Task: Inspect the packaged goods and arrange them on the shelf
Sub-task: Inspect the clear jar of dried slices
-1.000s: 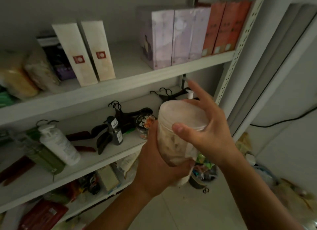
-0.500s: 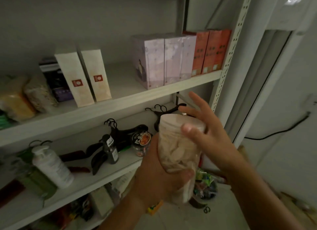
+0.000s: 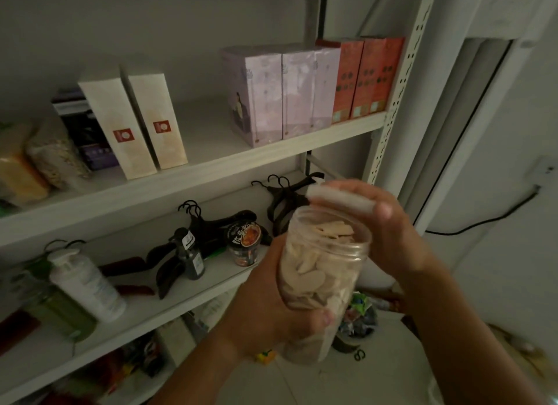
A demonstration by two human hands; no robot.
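Gripping a clear plastic jar of pale slices (image 3: pixel 320 271), the left hand (image 3: pixel 271 302) wraps its body; the right hand (image 3: pixel 389 226) pinches the white round lid (image 3: pixel 341 198) just above the mouth.

Nothing reads clearly: the noodle cup (image 3: pixel 245 244), toward seven o'clock from centre, carries white characters on its lid, too blurred to read.

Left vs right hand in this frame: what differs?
The left hand grips the clear jar round its body; the right hand holds the white lid. The left hand sits lower, below the jar's mouth; the right hand is higher, with the lid off and above the open mouth. Shared: each has fingers curled round its item.
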